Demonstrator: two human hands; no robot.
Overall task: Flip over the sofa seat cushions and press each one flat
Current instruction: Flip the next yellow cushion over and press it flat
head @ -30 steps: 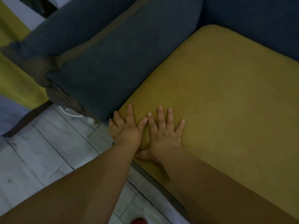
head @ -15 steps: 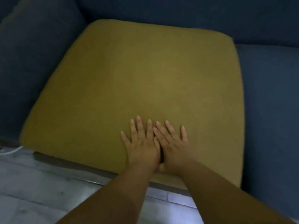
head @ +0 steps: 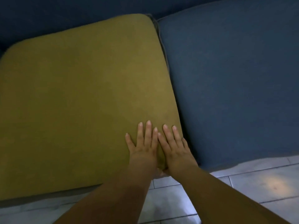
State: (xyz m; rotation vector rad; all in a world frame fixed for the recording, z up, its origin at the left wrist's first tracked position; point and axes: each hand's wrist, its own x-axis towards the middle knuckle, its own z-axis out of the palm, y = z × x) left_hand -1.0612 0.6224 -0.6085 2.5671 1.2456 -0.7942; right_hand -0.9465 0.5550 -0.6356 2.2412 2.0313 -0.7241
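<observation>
A mustard-yellow seat cushion [head: 77,101] lies flat on the sofa and fills the left of the view. Beside it on the right sits a dark blue seat cushion [head: 234,88], the two touching along a seam. My left hand [head: 143,146] and my right hand [head: 175,147] lie side by side, palms down with straight fingers, on the yellow cushion's front right corner. My right hand's outer edge reaches the gap between the two cushions. Both thumbs are hidden at the cushion's front edge.
The dark blue sofa back [head: 64,16] runs along the top. A pale tiled floor [head: 242,183] lies in front of the sofa, under my forearms.
My two hands have slid rightward along the yellow cushion's front edge, from its left corner past the middle to its right corner. The view has followed, and the blue cushion now shows.
</observation>
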